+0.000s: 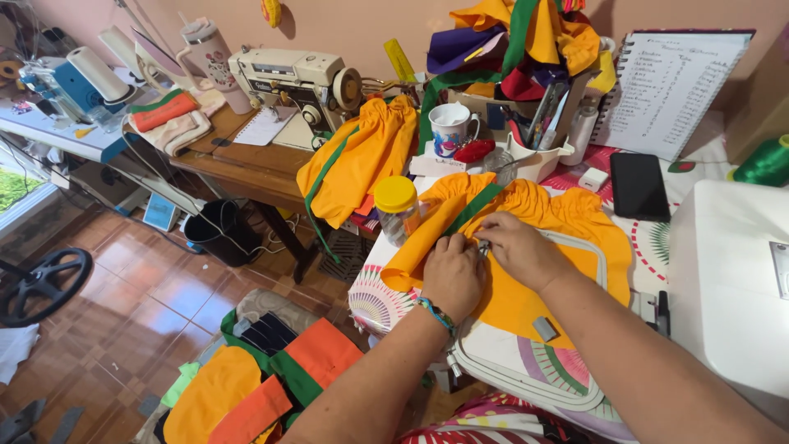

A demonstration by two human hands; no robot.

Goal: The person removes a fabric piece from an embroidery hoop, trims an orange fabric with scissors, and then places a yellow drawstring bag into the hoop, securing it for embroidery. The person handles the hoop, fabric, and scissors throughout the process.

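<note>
An orange gathered garment point(526, 288) with a green band point(474, 207) lies over a white embroidery hoop frame point(509, 370) on the table. My left hand point(452, 275) presses its knuckles down on the orange cloth near the green band. My right hand point(518, 247) rests beside it, fingertips pinching a small metal object at the cloth; what it is cannot be told. Both hands touch the fabric close together.
A yellow-lidded jar point(398, 210) stands left of the garment. A mug point(450, 127), black phone point(639, 186), spiral notebook point(670, 90) and white machine point(731, 279) surround it. Another orange garment point(362, 160) hangs off a sewing machine point(300, 82) table. Fabric pieces point(255, 378) pile below.
</note>
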